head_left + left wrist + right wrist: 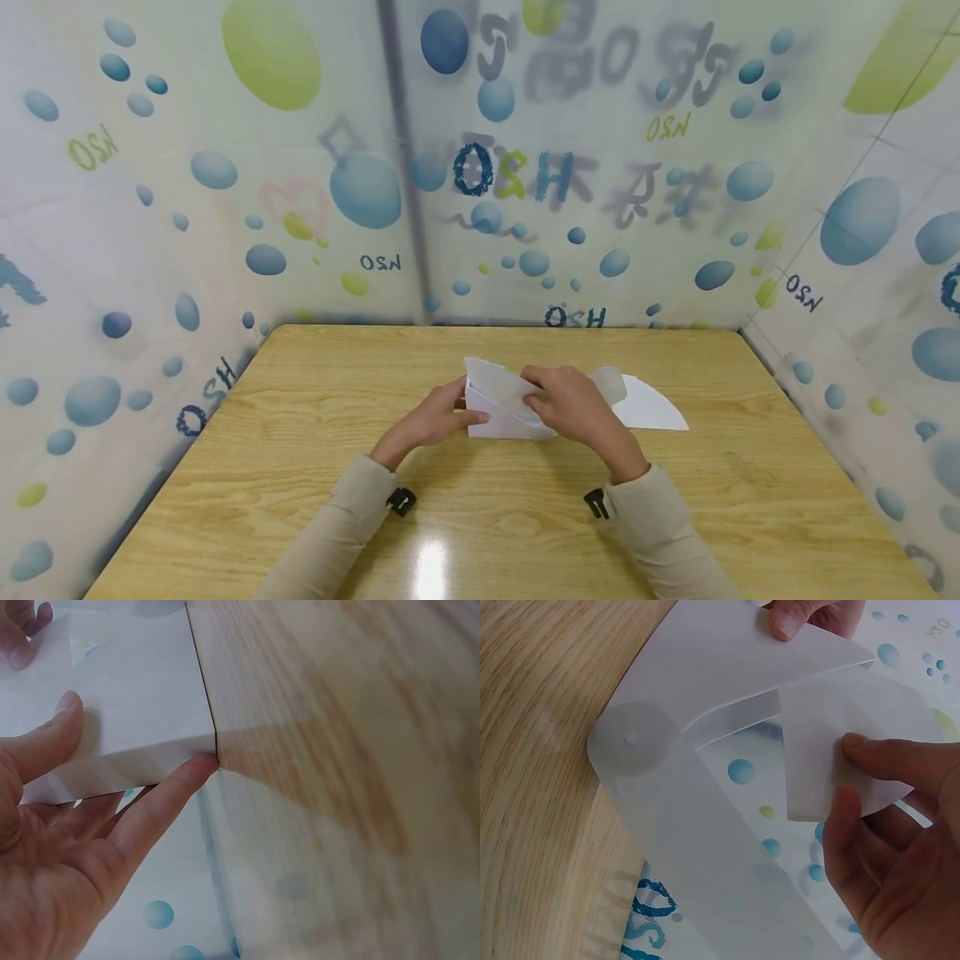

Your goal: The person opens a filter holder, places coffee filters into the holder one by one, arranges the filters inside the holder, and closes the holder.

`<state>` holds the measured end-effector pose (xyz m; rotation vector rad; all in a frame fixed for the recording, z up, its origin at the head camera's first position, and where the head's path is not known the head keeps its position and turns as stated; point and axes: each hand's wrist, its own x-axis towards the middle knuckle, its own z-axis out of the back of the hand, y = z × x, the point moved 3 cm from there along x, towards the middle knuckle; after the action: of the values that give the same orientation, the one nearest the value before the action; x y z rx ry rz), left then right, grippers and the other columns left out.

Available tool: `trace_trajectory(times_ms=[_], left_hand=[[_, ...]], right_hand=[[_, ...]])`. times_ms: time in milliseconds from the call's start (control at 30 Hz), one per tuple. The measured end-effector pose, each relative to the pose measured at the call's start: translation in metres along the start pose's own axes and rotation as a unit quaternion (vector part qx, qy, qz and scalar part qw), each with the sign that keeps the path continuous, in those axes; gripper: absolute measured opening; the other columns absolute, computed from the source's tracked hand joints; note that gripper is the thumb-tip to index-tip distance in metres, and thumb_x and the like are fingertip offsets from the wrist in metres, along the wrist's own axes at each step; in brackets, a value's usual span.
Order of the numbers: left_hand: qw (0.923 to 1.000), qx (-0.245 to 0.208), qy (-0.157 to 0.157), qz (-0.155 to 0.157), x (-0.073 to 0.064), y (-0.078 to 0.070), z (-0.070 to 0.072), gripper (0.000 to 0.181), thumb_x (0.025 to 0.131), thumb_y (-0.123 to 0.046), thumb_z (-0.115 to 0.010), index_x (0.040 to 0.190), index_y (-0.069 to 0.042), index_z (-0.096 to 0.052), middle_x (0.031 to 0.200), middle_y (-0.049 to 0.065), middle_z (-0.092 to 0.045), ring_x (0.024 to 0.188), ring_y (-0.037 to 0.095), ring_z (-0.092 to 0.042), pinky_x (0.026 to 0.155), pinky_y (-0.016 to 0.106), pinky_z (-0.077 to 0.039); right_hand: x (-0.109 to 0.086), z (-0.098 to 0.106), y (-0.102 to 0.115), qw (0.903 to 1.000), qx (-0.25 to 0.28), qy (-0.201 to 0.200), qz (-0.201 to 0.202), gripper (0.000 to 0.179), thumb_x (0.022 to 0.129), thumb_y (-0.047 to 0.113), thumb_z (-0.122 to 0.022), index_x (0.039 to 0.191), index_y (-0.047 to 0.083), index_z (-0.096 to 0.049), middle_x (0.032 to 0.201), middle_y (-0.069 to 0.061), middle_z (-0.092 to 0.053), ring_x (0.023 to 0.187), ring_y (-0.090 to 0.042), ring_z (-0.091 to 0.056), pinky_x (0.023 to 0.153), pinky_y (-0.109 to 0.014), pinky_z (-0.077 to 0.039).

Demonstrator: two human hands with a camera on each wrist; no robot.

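A white wedge-shaped case [495,423], low and box-like, stands on the table in the head view. My left hand [435,415] holds its left end. The left wrist view shows the thumb on the case's broad face [150,690] and the fingers at its end. My right hand [573,402] pinches a thin white sheet with a curved edge [810,742] between thumb and fingers, over the case's opening. A frosted translucent strip [712,847] with a rounded end and a small round stud reaches out from the case's corner. The case's inside is mostly hidden.
A white fan-shaped piece [651,408] lies to the right, beyond my right wrist. The wooden table [337,367] meets a wall covering [480,250] printed with bubbles at its far edge. Black clips [402,501] sit at both cuffs.
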<state>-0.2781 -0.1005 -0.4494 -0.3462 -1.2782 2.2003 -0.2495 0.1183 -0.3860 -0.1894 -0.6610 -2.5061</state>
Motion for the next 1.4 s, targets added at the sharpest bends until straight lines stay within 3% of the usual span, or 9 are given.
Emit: trace_trajectory(times_ms=[400,867,1233,1400], left_hand=[[1.0,-0.001,0.002,0.001,0.002,0.004,-0.001,0.046,0.102,-0.014,-0.065,0.145,-0.009,-0.049,0.127,0.018,-0.068,0.113,0.035,-0.069,0.083,0.044,-0.062],[1.0,0.002,0.005,-0.003,0.002,0.003,0.0,0.045,0.103,-0.016,-0.066,0.144,-0.008,-0.05,0.128,0.017,-0.068,0.113,0.032,-0.069,0.082,0.038,-0.062],[0.9999,0.013,0.001,-0.011,0.003,0.003,-0.001,0.046,0.103,-0.014,-0.065,0.145,-0.006,-0.049,0.129,0.018,-0.068,0.116,0.034,-0.068,0.085,0.036,-0.061],[0.9999,0.009,0.001,-0.006,0.002,0.001,-0.001,0.045,0.102,-0.013,-0.065,0.144,-0.006,-0.05,0.128,0.019,-0.068,0.116,0.036,-0.068,0.084,0.038,-0.062]], right_hand=[[0.002,-0.004,0.0,0.9999,0.001,0.013,0.0,0.005,0.094,0.009,-0.073,0.094,0.011,-0.069,0.079,0.002,-0.069,0.063,-0.009,-0.05,0.06,-0.024,-0.044],[0.004,-0.011,-0.001,0.9997,0.007,0.023,0.006,0.016,0.093,0.004,-0.073,0.087,0.014,-0.062,0.067,0.005,-0.057,0.06,-0.01,-0.047,0.057,-0.023,-0.038],[0.003,-0.018,-0.001,0.999,0.006,0.04,0.021,0.012,0.093,0.001,-0.07,0.093,0.01,-0.062,0.074,-0.002,-0.066,0.06,-0.01,-0.047,0.058,-0.023,-0.04],[0.004,-0.021,0.0,0.999,0.002,0.045,0.008,0.013,0.093,0.001,-0.069,0.104,0.008,-0.067,0.092,-0.009,-0.076,0.065,-0.011,-0.056,0.062,-0.028,-0.048]])
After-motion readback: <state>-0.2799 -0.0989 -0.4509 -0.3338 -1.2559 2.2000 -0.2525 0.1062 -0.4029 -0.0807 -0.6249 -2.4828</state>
